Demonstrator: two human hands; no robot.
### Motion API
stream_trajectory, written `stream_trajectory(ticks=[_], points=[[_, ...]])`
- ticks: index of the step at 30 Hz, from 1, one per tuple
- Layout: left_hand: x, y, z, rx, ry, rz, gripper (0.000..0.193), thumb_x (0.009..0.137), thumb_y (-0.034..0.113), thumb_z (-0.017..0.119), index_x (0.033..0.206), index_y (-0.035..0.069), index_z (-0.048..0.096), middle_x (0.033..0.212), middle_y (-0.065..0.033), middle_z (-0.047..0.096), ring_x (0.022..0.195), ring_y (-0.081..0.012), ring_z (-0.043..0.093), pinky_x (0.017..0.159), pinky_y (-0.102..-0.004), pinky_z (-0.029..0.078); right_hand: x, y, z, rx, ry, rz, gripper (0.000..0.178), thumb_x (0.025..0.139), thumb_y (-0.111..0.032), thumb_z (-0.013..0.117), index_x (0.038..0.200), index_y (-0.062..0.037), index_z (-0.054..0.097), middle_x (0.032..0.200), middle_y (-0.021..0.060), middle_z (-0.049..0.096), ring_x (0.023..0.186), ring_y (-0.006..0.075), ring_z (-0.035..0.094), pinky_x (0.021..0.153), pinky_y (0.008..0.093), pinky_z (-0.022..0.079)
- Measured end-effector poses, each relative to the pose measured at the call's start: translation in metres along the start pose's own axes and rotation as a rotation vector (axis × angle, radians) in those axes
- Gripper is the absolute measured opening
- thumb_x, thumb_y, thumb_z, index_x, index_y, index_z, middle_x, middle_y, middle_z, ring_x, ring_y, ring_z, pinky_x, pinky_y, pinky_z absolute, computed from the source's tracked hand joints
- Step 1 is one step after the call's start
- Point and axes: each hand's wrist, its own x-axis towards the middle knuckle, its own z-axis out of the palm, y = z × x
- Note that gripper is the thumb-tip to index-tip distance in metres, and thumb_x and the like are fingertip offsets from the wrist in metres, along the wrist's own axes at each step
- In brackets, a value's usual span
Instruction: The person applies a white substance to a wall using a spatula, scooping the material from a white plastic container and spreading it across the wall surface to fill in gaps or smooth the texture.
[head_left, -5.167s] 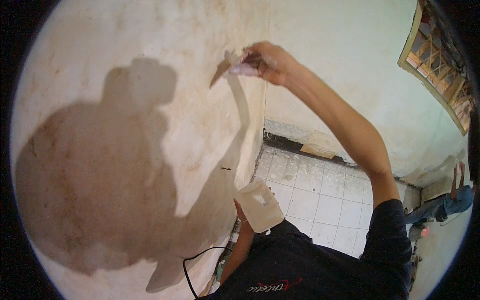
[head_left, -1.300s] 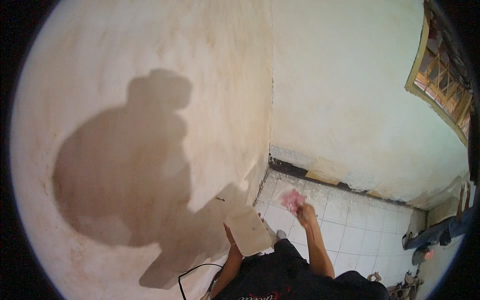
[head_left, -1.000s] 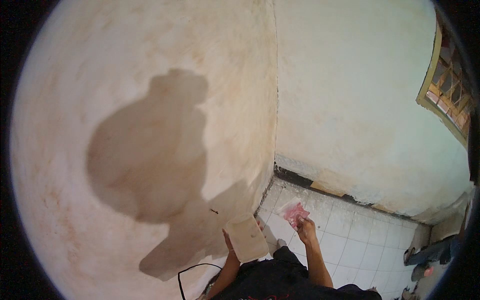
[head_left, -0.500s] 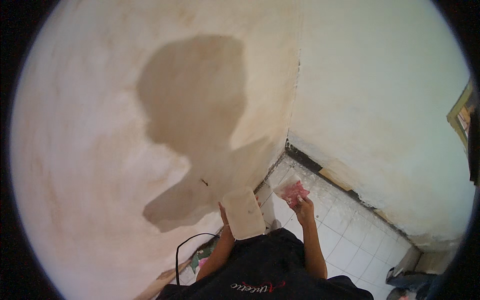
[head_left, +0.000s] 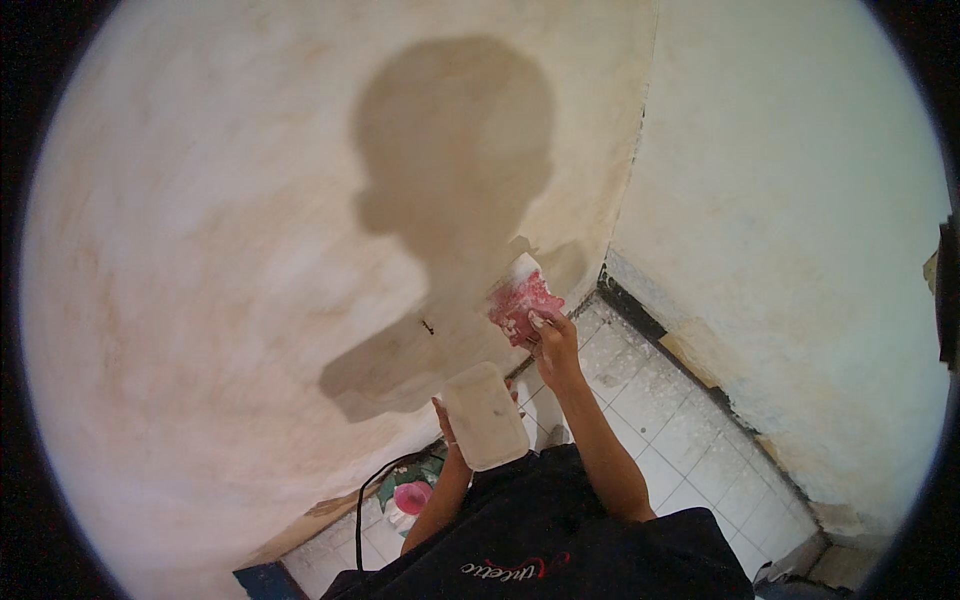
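My left hand (head_left: 447, 424) grips a pale rectangular plastic tub (head_left: 486, 416) from beneath, its fingers showing on both sides. The tub's inside looks off-white, and a small dark spot shows in it. Up and to the right, my right hand (head_left: 557, 346) pinches a flat red scraper (head_left: 522, 308) smeared with white paste. The scraper's whitish edge points toward the patchy cream wall (head_left: 240, 250) in front of me; whether it touches the wall, I cannot tell. A shadow of my head and arms falls on that wall.
A second wall (head_left: 780, 200) meets the first at a corner on the right, with a dark, chipped strip along its base. White floor tiles (head_left: 655, 430) lie below. A black cable (head_left: 360, 515) and a pink round object (head_left: 411, 497) are at lower left.
My right hand has raised the scraper up and left, from over the floor tiles to in front of the wall. The tub stays almost in place in my left hand. The view has shifted left.
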Motion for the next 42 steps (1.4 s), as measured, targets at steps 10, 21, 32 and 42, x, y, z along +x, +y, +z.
stream_trajectory(ticks=[10, 21, 32, 42], points=[[-0.041, 0.029, -0.025, 0.008, -0.065, 0.034, 0.107, 0.07, 0.083, 0.047, 0.144, 0.007, 0.029, 0.142, -0.0233, 0.036, 0.123, -0.0407, 0.045, 0.095, -0.0622, 0.04, 0.035, -0.039, 0.093, -0.17, -0.058, -0.133, 0.022, 0.093, -0.006, 0.049, 0.104, 0.0118, 0.055, 0.095, 0.0159, 0.062, 0.082, 0.0241, 0.065, 0.072, 0.037, 0.058], [-0.089, 0.051, -0.008, -0.168, -0.069, 0.0, 0.102, 0.071, 0.079, 0.051, 0.14, 0.006, 0.035, 0.138, -0.0243, 0.041, 0.117, -0.0401, 0.049, 0.094, -0.06, 0.043, 0.017, -0.098, 0.177, -0.318, -0.087, -0.167, 0.027, 0.093, -0.009, 0.048, 0.097, 0.0175, 0.054, 0.093, 0.0238, 0.063, 0.08, 0.0291, 0.066, 0.074, 0.0394, 0.06], [-0.111, 0.065, -0.04, -0.264, -0.169, -0.061, 0.107, 0.071, 0.082, 0.046, 0.145, 0.007, 0.027, 0.144, -0.0233, 0.034, 0.126, -0.0439, 0.041, 0.098, -0.0659, 0.034, -0.008, -0.165, 0.263, -0.385, -0.136, -0.225, 0.023, 0.093, -0.011, 0.049, 0.094, 0.0114, 0.053, 0.09, 0.0191, 0.059, 0.084, 0.0289, 0.065, 0.076, 0.0385, 0.061], [-0.123, 0.068, -0.042, -0.186, -0.204, -0.064, 0.099, 0.074, 0.08, 0.045, 0.142, 0.01, 0.034, 0.141, -0.0225, 0.039, 0.124, -0.0382, 0.044, 0.099, -0.057, 0.04, -0.021, -0.24, 0.353, -0.346, -0.307, -0.324, 0.026, 0.093, -0.008, 0.044, 0.101, 0.0169, 0.042, 0.109, 0.035, 0.052, 0.098, 0.0407, 0.061, 0.089, 0.0424, 0.057]])
